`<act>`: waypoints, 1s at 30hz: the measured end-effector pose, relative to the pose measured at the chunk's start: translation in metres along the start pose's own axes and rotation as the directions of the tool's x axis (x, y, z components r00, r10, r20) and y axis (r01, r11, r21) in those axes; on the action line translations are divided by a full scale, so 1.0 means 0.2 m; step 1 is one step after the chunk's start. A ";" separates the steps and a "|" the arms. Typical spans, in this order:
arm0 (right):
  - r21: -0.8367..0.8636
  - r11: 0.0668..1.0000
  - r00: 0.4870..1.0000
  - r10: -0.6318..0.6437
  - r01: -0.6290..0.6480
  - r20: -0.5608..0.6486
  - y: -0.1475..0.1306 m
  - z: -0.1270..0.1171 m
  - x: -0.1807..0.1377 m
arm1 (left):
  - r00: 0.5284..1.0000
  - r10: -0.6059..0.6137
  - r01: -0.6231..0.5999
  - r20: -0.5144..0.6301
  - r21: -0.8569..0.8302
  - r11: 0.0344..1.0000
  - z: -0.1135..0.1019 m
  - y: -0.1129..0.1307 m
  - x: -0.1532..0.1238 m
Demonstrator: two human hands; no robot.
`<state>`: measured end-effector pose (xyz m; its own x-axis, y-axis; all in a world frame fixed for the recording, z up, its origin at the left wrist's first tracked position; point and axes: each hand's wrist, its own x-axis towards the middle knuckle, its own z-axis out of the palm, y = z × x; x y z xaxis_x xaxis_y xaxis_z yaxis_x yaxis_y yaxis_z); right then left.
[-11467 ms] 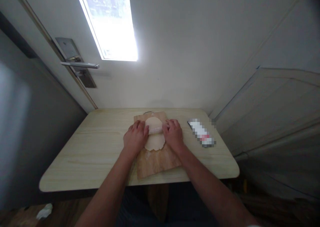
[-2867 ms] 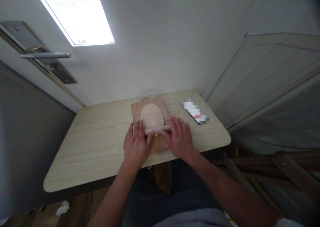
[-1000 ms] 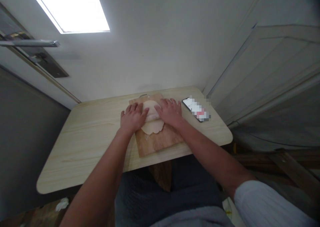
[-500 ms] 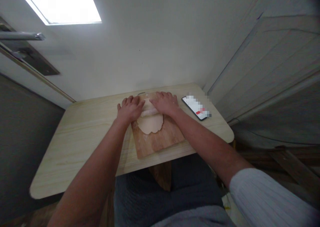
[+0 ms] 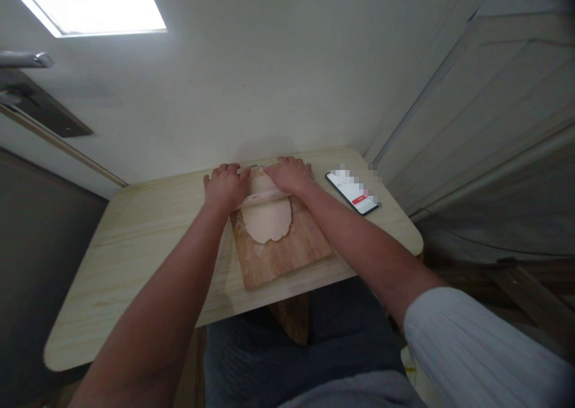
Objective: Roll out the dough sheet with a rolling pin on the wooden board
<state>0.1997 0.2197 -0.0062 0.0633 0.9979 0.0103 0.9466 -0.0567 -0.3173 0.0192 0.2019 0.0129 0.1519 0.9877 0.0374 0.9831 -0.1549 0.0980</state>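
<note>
A pale rolling pin [image 5: 263, 198] lies crosswise on a flat sheet of dough [image 5: 268, 221] with an uneven near edge. My left hand [image 5: 226, 186] is over the pin's left end, its fingers bent forward and the thumb pointing inward. Over the right end is my right hand [image 5: 291, 174], fingers also reaching away from me, with the thumb toward the middle. The hands cover both ends of the pin. Beneath the dough is a wooden cutting board [image 5: 287, 258], whose thin metal handle [image 5: 257, 166] shows between the hands at the far side.
The board rests on a light wood-grain table [image 5: 130, 264] against a pale door. A phone [image 5: 353, 193] with a lit screen lies right of the board. A metal door handle [image 5: 24, 59] sticks out at the upper left.
Both hands have shifted slightly away from me, and more of the rolling pin now shows at their near side. The view has also moved a little.
</note>
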 end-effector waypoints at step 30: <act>-0.026 1.000 0.997 0.012 -0.014 -0.077 -0.01 -0.03 -0.18 | 0.996 -0.003 0.009 0.089 -0.060 0.998 0.03 -0.01 -0.08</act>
<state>0.1976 0.1836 -0.0011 0.0987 0.9920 0.0792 0.9535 -0.0715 -0.2929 0.0155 0.1875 0.0060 0.1572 0.9862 -0.0513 0.9764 -0.1474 0.1580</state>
